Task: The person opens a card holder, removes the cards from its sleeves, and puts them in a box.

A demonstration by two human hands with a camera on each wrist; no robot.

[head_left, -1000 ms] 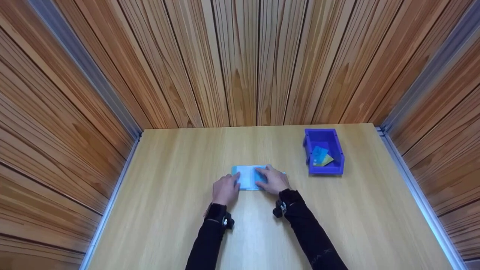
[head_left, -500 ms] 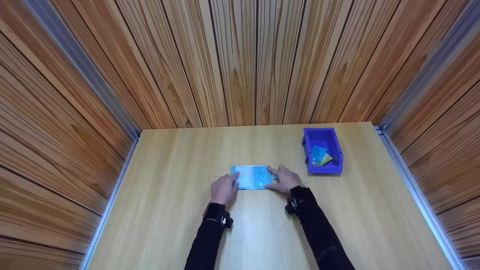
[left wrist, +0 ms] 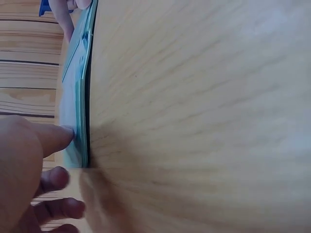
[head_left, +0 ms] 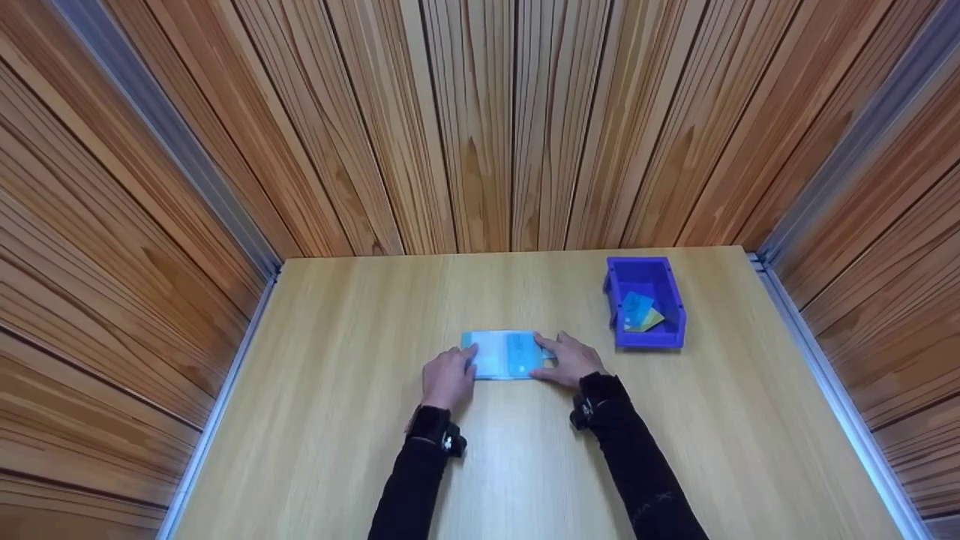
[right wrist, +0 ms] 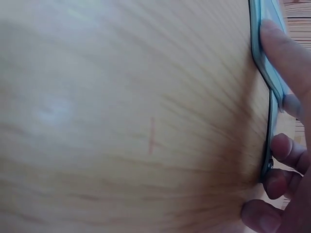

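A light blue card holder (head_left: 491, 354) lies unfolded flat on the table, with a whitish left part and a bluer card-like panel (head_left: 523, 354) on the right. My left hand (head_left: 448, 377) holds its left end; the thumb (left wrist: 62, 137) lies on top and the other visible fingers curl beside the end. At the right end my right hand (head_left: 574, 360) holds the bluer part between thumb and index finger. A thin strap with a small round snap (right wrist: 270, 165) runs under the right hand's remaining fingers. The left index fingertip is hidden in the left wrist view.
A purple bin (head_left: 651, 340) stands at the back right, holding blue and yellow cards (head_left: 640, 310). Wood-plank walls (head_left: 480, 135) enclose the wooden table (head_left: 337, 360) at the back and both sides, with metal rails along the edges.
My right hand has shifted right over the first half second, uncovering more of the bluer panel, and has stayed there since. The left hand and the card holder have hardly moved.
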